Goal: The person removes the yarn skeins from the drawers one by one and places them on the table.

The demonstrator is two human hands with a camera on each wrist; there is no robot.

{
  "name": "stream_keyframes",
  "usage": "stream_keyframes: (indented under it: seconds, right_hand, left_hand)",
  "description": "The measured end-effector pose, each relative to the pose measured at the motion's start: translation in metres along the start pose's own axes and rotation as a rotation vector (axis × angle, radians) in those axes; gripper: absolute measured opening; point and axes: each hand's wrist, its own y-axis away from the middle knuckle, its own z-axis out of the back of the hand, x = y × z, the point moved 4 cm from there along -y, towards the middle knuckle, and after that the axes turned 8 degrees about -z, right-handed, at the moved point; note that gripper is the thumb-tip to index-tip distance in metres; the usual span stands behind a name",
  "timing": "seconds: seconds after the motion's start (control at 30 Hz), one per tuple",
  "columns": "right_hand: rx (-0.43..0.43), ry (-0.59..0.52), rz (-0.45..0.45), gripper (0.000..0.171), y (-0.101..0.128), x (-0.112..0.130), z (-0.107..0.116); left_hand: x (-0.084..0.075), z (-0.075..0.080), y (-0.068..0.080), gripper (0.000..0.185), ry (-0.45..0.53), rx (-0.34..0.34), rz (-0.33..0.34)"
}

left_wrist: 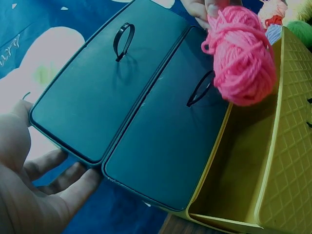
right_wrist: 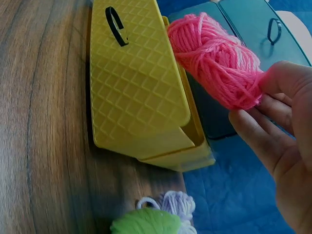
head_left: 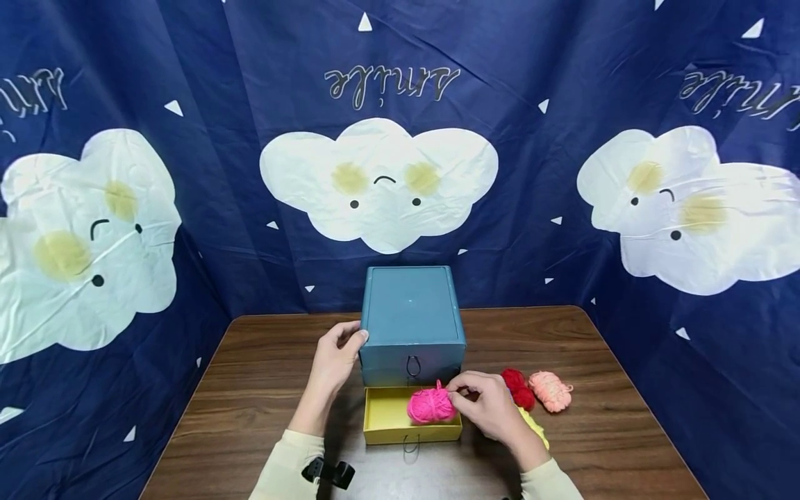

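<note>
A teal drawer box [head_left: 412, 316] stands mid-table with its lowest drawer, a yellow one [head_left: 382, 420], pulled out toward me. My right hand [head_left: 457, 393] pinches a pink yarn ball [head_left: 430, 407] by one end and holds it over the right part of that drawer. In the right wrist view the pink yarn ball [right_wrist: 214, 61] hangs from my fingertips [right_wrist: 280, 80] above the yellow drawer [right_wrist: 136, 87]. My left hand [head_left: 351, 338] rests with relaxed fingers against the box's left side. The left wrist view shows its fingers [left_wrist: 58, 170] beside the teal drawer fronts [left_wrist: 161, 146].
A red yarn ball [head_left: 519, 387] and a peach one [head_left: 551, 391] lie on the wooden table [head_left: 262, 389] right of the box. Green yarn [right_wrist: 145, 222] and lavender yarn [right_wrist: 178, 204] lie near my right wrist. A dark blue cloud-print cloth [head_left: 387, 139] surrounds the table.
</note>
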Motion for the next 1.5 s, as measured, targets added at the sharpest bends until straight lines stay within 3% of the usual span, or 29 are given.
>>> stream_keyframes:
  seconds: [0.2, 0.43, 0.53, 0.8, 0.97, 1.2, 1.33, 1.5]
  right_hand:
    - [-0.048, 0.001, -0.008, 0.023, 0.008, -0.002, 0.016]
    - [-0.124, 0.083, -0.079, 0.028, 0.020, -0.009, 0.034]
    - [-0.151, 0.088, -0.111, 0.028, 0.026, -0.013, 0.041]
    - [-0.222, 0.106, -0.124, 0.030, 0.039, -0.022, 0.063]
    - [-0.273, 0.174, -0.132, 0.032, 0.046, -0.026, 0.078]
    - [-0.340, 0.153, -0.143, 0.031, 0.060, -0.033, 0.098]
    - [-0.393, 0.171, -0.196, 0.030, 0.071, -0.038, 0.107]
    - [-0.413, 0.156, -0.351, 0.026, 0.088, -0.050, 0.115]
  left_hand:
    - [-0.002, 0.001, 0.000, 0.040, -0.005, 0.010, 0.014]
    - [-0.034, 0.005, 0.015, 0.038, -0.017, 0.035, 0.016]
    - [-0.040, 0.006, 0.019, 0.040, -0.025, 0.047, 0.007]
    - [-0.024, 0.004, 0.014, 0.039, -0.024, 0.031, 0.026]
    - [-0.031, 0.006, 0.017, 0.038, -0.020, 0.033, 0.022]
    - [-0.040, 0.007, 0.020, 0.038, -0.014, 0.044, 0.005]
    - [-0.024, 0.006, 0.012, 0.038, -0.015, 0.038, 0.022]
    - [-0.004, 0.006, 0.006, 0.042, -0.015, 0.041, 0.015]
